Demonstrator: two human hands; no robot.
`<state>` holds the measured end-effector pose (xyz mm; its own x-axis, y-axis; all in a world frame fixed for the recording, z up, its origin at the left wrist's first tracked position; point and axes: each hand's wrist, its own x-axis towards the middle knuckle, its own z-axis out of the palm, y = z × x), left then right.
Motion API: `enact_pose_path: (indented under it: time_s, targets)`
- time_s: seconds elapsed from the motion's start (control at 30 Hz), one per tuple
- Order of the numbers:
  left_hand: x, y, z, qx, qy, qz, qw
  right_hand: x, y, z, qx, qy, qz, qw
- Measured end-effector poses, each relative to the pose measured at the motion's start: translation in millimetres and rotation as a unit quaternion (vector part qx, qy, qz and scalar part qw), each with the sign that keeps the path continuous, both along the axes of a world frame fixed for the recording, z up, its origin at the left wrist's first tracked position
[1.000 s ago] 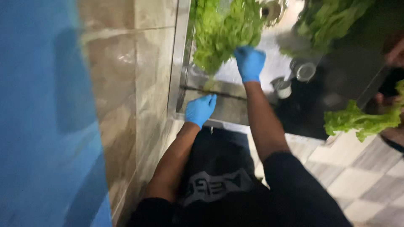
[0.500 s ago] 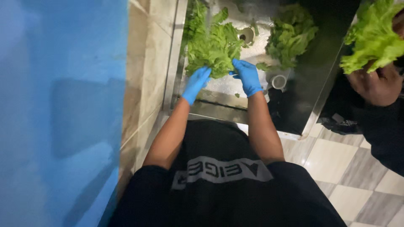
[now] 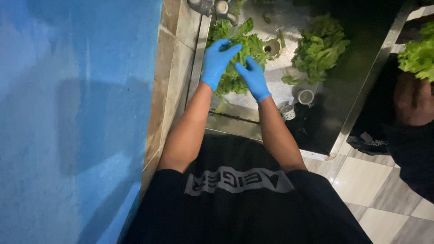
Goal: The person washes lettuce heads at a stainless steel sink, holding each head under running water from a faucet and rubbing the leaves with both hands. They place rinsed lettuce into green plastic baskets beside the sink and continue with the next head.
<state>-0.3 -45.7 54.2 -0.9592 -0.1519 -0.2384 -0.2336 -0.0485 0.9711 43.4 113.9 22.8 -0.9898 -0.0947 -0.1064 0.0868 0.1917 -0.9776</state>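
Note:
Both of my hands wear blue gloves and work over a steel sink (image 3: 235, 124). My left hand (image 3: 216, 62) grips the left side of a bunch of green lettuce (image 3: 247, 47), and my right hand (image 3: 254, 78) holds its right side. The bunch hangs under a metal tap (image 3: 216, 8) at the top of the sink. A second bunch of lettuce (image 3: 319, 47) lies in the sink to the right, apart from my hands.
A blue wall (image 3: 77, 113) and a tan tiled ledge (image 3: 174, 77) run along the left. A small white drain cup (image 3: 306, 96) and a strainer (image 3: 286, 111) lie in the sink. Another person's hand (image 3: 413, 104) holds lettuce (image 3: 418, 56) at the right, above a tiled floor (image 3: 379, 194).
My left hand has come up off the sink's front edge and joined the right on the lettuce bunch. The bunch now sits lower and nearer the tap.

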Motion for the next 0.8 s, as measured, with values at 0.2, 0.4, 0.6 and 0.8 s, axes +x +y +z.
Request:
enact_pose_path:
  time_s: [0.2,0.4,0.6,0.8]
  targets:
    - [-13,-22,8,-0.040,0.053,0.007,0.998,-59,-49,17,-0.162,-0.166,-0.111,0.966]
    - [-24,-41,24,0.005,0.036,0.054,0.998,-95,-55,70,-0.185,-0.158,-0.090,0.966]
    - [-48,-40,23,0.000,0.040,0.038,0.998,-117,-43,81,-0.064,-0.138,-0.064,0.986]
    - [-50,-33,29,0.123,-0.003,-0.004,0.992,-123,-33,78,0.459,0.263,0.149,0.835]
